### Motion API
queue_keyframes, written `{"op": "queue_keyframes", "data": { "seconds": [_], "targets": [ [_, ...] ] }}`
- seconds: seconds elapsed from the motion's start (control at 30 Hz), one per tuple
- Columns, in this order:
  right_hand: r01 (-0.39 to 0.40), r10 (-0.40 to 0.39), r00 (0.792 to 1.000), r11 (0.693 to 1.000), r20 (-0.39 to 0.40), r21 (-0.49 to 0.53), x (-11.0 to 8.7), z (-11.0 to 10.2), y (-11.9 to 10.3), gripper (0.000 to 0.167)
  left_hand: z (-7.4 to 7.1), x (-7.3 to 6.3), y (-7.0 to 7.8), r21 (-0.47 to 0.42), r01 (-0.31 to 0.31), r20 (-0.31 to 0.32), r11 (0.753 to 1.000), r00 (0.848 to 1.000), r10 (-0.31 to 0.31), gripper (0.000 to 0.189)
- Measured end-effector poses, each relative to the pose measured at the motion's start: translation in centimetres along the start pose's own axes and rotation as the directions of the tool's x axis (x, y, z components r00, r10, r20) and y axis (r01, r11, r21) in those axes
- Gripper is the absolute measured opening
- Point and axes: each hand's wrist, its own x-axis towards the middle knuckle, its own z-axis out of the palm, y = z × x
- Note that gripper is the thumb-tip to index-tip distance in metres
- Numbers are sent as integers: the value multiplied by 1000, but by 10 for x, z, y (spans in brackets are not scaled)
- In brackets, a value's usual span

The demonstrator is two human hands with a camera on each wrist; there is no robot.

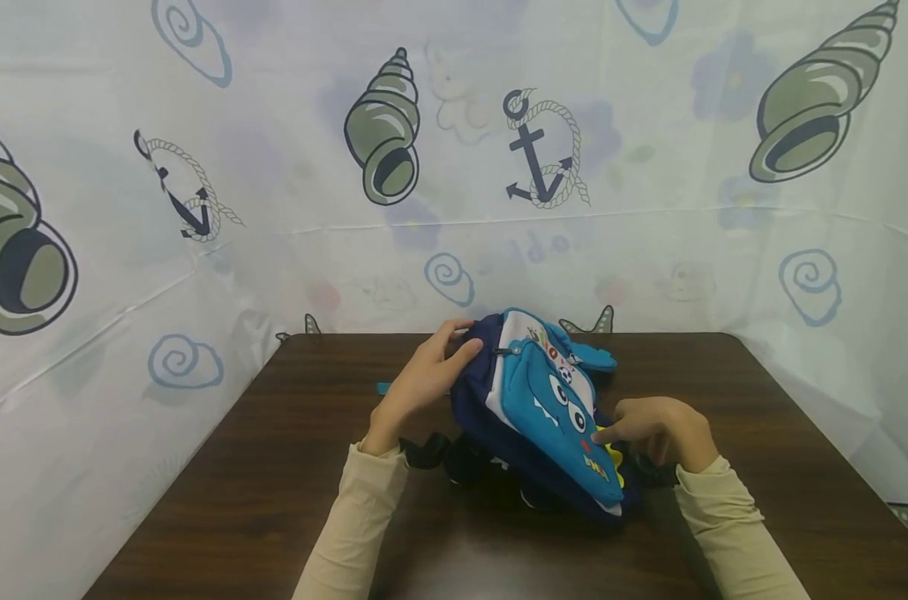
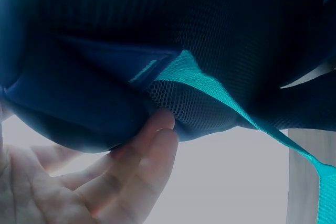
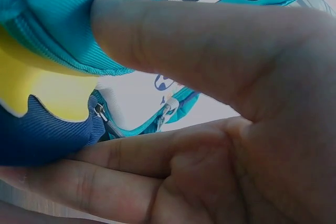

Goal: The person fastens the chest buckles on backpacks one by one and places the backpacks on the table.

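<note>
A child's small backpack, navy with a turquoise cartoon-face front pocket, leans tilted on the table with its front facing up. My left hand grips its upper left side, thumb on the near side. The left wrist view shows fingertips against the navy fabric and mesh back, beside a turquoise strap. At the lower right side, my right hand holds the bag, its thumb on the front pocket below the eyes and its other fingers under the navy side. Yellow scalloped trim shows between them.
The dark brown wooden table extends around the bag. Black straps lie beside and under it. A turquoise flap sticks out at its upper right. Behind stands a white curtain printed with shells and anchors.
</note>
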Motion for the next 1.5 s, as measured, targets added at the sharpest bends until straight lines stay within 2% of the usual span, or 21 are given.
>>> {"op": "queue_keyframes", "data": {
  "seconds": [0.43,0.7,0.97,1.17,1.5],
  "targets": [
    [9,-9,1000,1000,-5,-1,1,4,-4,70,2,-2,5,-49,15,-76,999,997,-18,59],
    [20,-20,1000,999,-2,-26,1,7,-7,67,7,-5,11,-96,-28,-110,995,994,18,55],
    [26,-26,1000,1000,-5,-2,0,9,-8,66,15,-8,20,-180,2,-148,984,989,-30,60],
    [42,-42,999,999,2,-2,1,12,-8,61,22,-7,23,-209,-32,-157,977,988,-1,60],
    [87,-87,996,996,1,-19,1,12,-10,56,28,-5,27,-226,-46,-200,973,980,0,62]
  ]
}}
